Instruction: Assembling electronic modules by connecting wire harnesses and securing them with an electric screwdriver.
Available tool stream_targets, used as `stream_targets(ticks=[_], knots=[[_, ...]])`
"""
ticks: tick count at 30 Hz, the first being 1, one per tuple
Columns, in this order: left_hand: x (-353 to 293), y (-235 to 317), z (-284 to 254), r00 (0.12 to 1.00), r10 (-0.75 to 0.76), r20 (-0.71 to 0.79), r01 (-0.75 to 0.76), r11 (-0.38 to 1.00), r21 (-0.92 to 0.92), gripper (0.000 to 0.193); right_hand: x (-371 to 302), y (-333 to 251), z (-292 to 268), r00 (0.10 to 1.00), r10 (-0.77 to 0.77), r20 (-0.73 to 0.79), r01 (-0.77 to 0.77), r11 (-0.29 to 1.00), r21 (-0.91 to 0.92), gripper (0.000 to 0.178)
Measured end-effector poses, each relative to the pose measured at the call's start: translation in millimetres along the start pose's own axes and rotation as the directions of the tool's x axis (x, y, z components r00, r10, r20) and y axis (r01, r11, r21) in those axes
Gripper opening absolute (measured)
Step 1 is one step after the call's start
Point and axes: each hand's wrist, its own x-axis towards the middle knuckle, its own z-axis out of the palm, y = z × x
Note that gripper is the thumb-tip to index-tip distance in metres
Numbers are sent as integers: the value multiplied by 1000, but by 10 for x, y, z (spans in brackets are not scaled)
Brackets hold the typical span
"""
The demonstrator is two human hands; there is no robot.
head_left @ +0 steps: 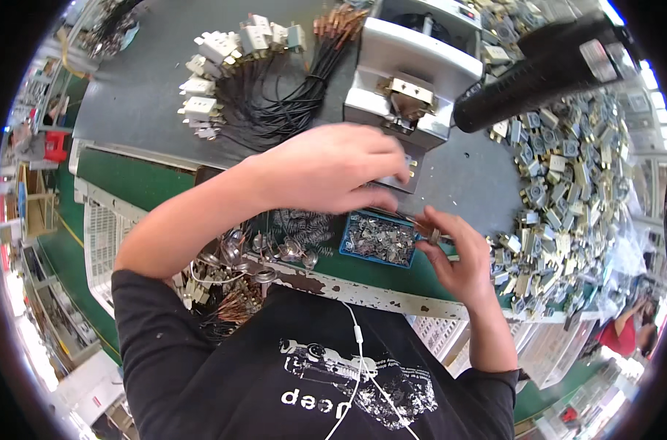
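Note:
My left hand (pixel 341 167) reaches over the table's front edge, slightly blurred, its fingers bent and its thumb apart from them. No object shows in that gap; the palm side is hidden. Just past its fingertips is a small grey block (pixel 412 174) with brass-coloured pins, in front of the bench machine. My right hand (pixel 456 253) is closed in a pinch on a small plug part (pixel 434 236) with metal prongs, mostly covered by the fingers. Between the two hands lies a blue tray (pixel 345 248) of small metal pieces, its right corner beside my right fingers.
The grey-white machine (pixel 414 55) stands ahead, a black cylindrical device (pixel 524 84) on its right. Plug parts (pixel 561 176) heap along the right side. Black cords (pixel 289 110) with white plugs lie at left. Springs (pixel 297 226) and metal cups (pixel 234 249) sit near me.

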Motion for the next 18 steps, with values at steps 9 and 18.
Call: stream_targets(ticks=[9,18], knots=[[-192,100,-78,996,-14,84,16,1000,-24,17,179,61,-47,879,363,309,-454,837,306,37],[-314,74,-7,987,-162,1,160,973,-169,17,386,-80,335,921,278,-275,-193,935,298,33]])
